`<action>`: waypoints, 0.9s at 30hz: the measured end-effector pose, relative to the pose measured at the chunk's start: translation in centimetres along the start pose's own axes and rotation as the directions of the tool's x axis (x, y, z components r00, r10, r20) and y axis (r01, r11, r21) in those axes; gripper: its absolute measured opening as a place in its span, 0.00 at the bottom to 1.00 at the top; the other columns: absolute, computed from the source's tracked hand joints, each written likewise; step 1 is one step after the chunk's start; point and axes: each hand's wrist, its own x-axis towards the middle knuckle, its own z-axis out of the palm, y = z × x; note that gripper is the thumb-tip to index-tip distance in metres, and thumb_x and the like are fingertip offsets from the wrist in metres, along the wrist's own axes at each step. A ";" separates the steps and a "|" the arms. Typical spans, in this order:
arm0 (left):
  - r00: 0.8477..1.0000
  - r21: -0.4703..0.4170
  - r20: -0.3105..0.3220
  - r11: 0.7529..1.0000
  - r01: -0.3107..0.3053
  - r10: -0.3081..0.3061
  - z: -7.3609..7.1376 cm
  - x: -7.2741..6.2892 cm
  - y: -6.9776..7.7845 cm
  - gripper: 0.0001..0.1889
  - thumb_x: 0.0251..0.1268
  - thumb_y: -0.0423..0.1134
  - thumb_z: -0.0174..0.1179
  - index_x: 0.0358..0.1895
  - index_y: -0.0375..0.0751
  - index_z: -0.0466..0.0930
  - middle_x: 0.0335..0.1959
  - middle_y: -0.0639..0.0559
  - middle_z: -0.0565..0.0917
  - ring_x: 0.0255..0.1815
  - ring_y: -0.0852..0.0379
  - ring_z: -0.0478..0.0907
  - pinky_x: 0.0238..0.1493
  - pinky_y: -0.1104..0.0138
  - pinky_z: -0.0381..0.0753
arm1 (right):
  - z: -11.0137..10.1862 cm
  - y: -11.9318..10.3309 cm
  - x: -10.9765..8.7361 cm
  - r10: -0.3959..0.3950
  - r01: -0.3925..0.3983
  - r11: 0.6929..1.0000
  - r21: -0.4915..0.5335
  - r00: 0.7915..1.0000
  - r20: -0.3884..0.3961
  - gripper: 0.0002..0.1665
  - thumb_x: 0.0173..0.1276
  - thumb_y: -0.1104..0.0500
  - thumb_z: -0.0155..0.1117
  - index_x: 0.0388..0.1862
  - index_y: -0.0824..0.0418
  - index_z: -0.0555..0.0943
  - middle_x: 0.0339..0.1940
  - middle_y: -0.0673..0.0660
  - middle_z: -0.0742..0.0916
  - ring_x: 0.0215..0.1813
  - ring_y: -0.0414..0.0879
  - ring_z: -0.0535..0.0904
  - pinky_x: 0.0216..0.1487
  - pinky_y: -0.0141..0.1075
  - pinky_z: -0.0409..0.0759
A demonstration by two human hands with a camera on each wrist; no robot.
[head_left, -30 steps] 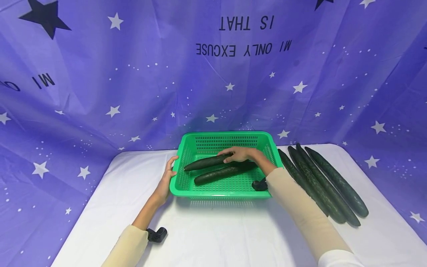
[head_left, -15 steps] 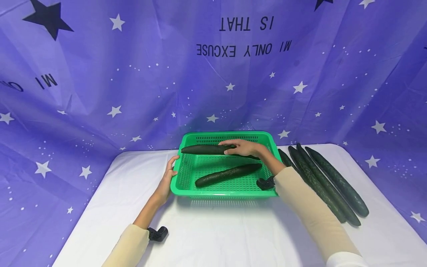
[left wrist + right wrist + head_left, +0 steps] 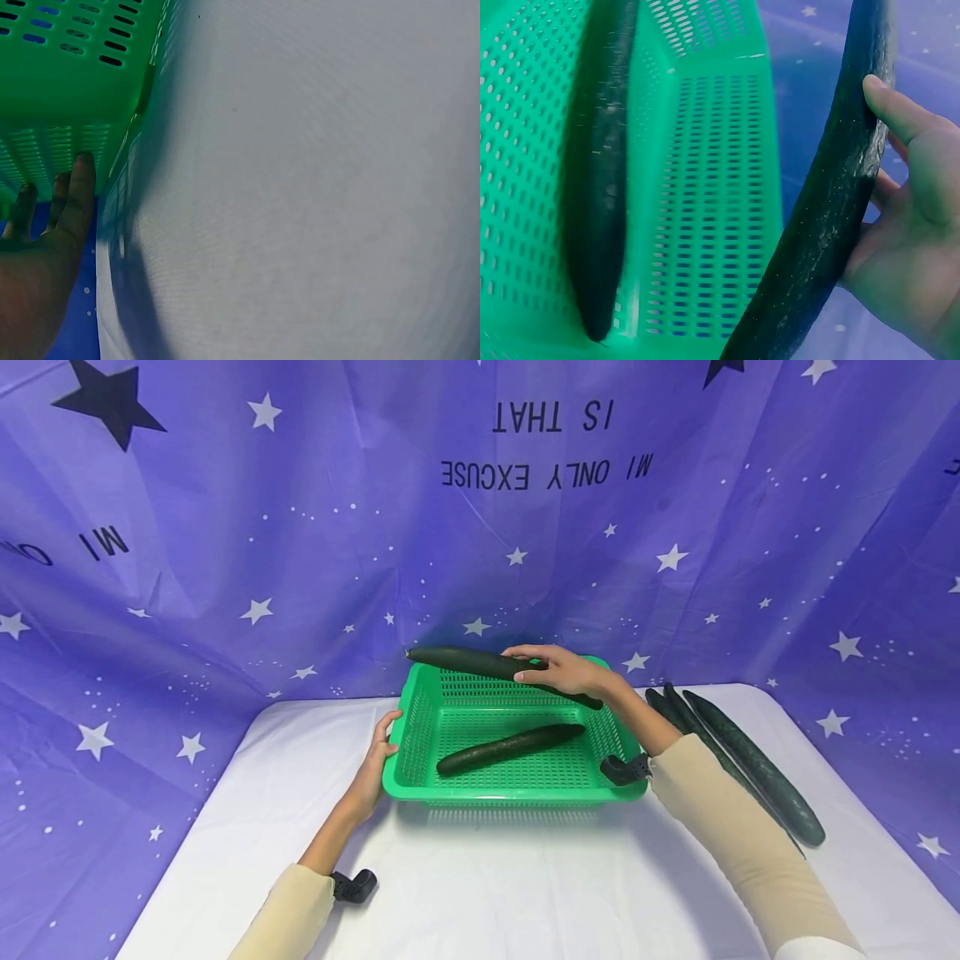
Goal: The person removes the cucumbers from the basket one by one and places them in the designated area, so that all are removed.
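Observation:
A long dark green cucumber (image 3: 465, 662) is gripped by my right hand (image 3: 562, 671), thumb on the near side, raised over the far rim of the green plastic basket (image 3: 517, 795). It slants, its left end farther from me. In the right wrist view the held cucumber (image 3: 817, 225) lies between thumb and fingers. Another cucumber (image 3: 510, 749) lies on the basket floor. My left hand (image 3: 371, 772) rests against the basket's left side. In the left wrist view its fingers (image 3: 79, 199) reach fairly straight to the slotted outer wall, their tips touching it.
Several cucumbers (image 3: 750, 756) lie side by side on the white tablecloth (image 3: 495, 877) right of the basket, partly hidden by my right sleeve (image 3: 742, 835). A purple star-printed cloth (image 3: 360, 527) hangs behind the table.
My right hand has lifted one cucumber from beside the other in the basket, moving it up and away toward the far rim. My left hand stays at the basket's left side.

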 end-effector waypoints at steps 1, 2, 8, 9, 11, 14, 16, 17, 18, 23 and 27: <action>1.000 0.003 -0.001 1.000 0.002 -0.002 0.0 0.0 0.0 0.34 0.66 0.40 0.35 0.78 0.48 0.46 0.70 0.38 0.56 0.52 0.48 0.67 0.51 0.65 0.70 | -0.3 -0.3 -0.3 -0.017 0.017 1.000 -0.005 1.000 -0.013 0.31 0.76 0.54 0.58 0.75 0.56 0.67 0.74 0.60 0.70 0.73 0.57 0.62 0.63 0.55 0.66; 1.000 0.007 -0.002 1.000 0.006 -0.006 0.0 0.0 0.0 0.34 0.66 0.40 0.35 0.77 0.49 0.46 0.70 0.38 0.56 0.53 0.48 0.67 0.51 0.64 0.70 | -0.5 -0.5 -0.6 -0.029 0.028 1.000 -0.010 0.999 -0.024 0.31 0.76 0.55 0.58 0.75 0.58 0.67 0.74 0.61 0.69 0.73 0.57 0.63 0.62 0.55 0.66; 1.000 0.012 -0.006 1.000 0.013 -0.013 0.0 -0.1 0.2 0.34 0.66 0.41 0.35 0.78 0.51 0.46 0.71 0.39 0.55 0.53 0.47 0.66 0.52 0.64 0.70 | -2.0 -1.5 -2.6 -0.050 0.048 0.999 -0.022 0.995 -0.089 0.31 0.75 0.57 0.59 0.75 0.60 0.66 0.72 0.65 0.70 0.72 0.60 0.64 0.62 0.57 0.67; 1.000 0.014 -0.006 1.000 0.011 -0.010 0.0 -0.1 0.2 0.35 0.65 0.41 0.35 0.78 0.51 0.46 0.71 0.39 0.55 0.54 0.47 0.66 0.52 0.63 0.69 | -2.2 -1.6 -3.1 -0.045 0.043 0.999 -0.019 0.994 -0.102 0.31 0.75 0.57 0.60 0.75 0.59 0.67 0.71 0.65 0.71 0.71 0.60 0.65 0.62 0.57 0.67; 1.000 0.019 -0.003 1.000 0.009 -0.009 0.0 0.0 0.2 0.35 0.66 0.41 0.35 0.78 0.50 0.45 0.72 0.39 0.53 0.55 0.47 0.65 0.54 0.64 0.68 | -2.6 -1.5 -4.0 -0.034 0.032 0.999 -0.020 0.992 -0.124 0.31 0.75 0.56 0.60 0.75 0.59 0.67 0.71 0.65 0.70 0.71 0.60 0.65 0.63 0.58 0.66; 1.000 0.023 -0.008 1.000 0.008 -0.008 0.0 0.0 0.1 0.35 0.66 0.41 0.35 0.78 0.50 0.46 0.73 0.40 0.52 0.56 0.47 0.64 0.54 0.64 0.67 | -3.3 -1.4 -5.4 -0.010 0.008 1.000 -0.015 0.988 -0.152 0.31 0.76 0.56 0.59 0.75 0.59 0.67 0.74 0.64 0.68 0.72 0.60 0.64 0.64 0.57 0.66; 1.000 0.021 -0.010 1.000 0.009 -0.009 0.0 0.0 0.1 0.34 0.66 0.41 0.35 0.78 0.50 0.46 0.73 0.40 0.53 0.55 0.47 0.64 0.53 0.64 0.68 | -3.8 -1.3 -6.4 0.004 -0.006 1.000 -0.011 0.985 -0.175 0.32 0.76 0.55 0.59 0.75 0.60 0.66 0.74 0.64 0.68 0.72 0.61 0.65 0.63 0.55 0.68; 1.000 0.019 -0.010 1.000 0.008 -0.008 0.0 0.0 0.1 0.34 0.66 0.41 0.35 0.78 0.50 0.46 0.72 0.40 0.53 0.55 0.48 0.65 0.53 0.64 0.68 | -4.0 -1.3 -6.9 0.010 -0.012 1.000 -0.006 0.983 -0.184 0.32 0.76 0.56 0.58 0.75 0.62 0.66 0.74 0.65 0.68 0.70 0.61 0.67 0.62 0.54 0.69; 1.000 0.018 -0.009 1.000 0.005 -0.005 0.0 0.0 0.1 0.34 0.66 0.40 0.35 0.78 0.50 0.46 0.72 0.40 0.54 0.54 0.48 0.65 0.52 0.65 0.69 | -4.2 -1.2 -7.4 0.019 -0.021 1.000 -0.005 0.980 -0.200 0.31 0.76 0.56 0.58 0.75 0.62 0.66 0.73 0.65 0.69 0.69 0.61 0.69 0.60 0.52 0.71; 1.000 -0.003 0.007 1.000 -0.009 0.009 0.1 0.0 0.1 0.34 0.66 0.40 0.34 0.78 0.48 0.45 0.69 0.38 0.56 0.51 0.49 0.68 0.49 0.66 0.72 | -5.1 -0.4 -10.5 0.065 -0.072 0.997 -0.017 0.963 -0.262 0.31 0.76 0.55 0.58 0.74 0.64 0.66 0.66 0.65 0.75 0.59 0.59 0.75 0.51 0.40 0.76; 1.000 -0.002 0.004 1.000 -0.004 0.004 0.1 0.0 0.0 0.34 0.66 0.40 0.35 0.78 0.49 0.45 0.70 0.38 0.56 0.50 0.50 0.69 0.49 0.66 0.73 | -5.8 0.4 -13.1 0.126 -0.139 0.990 -0.024 0.946 -0.298 0.32 0.76 0.54 0.59 0.74 0.64 0.66 0.62 0.65 0.77 0.52 0.56 0.77 0.46 0.35 0.76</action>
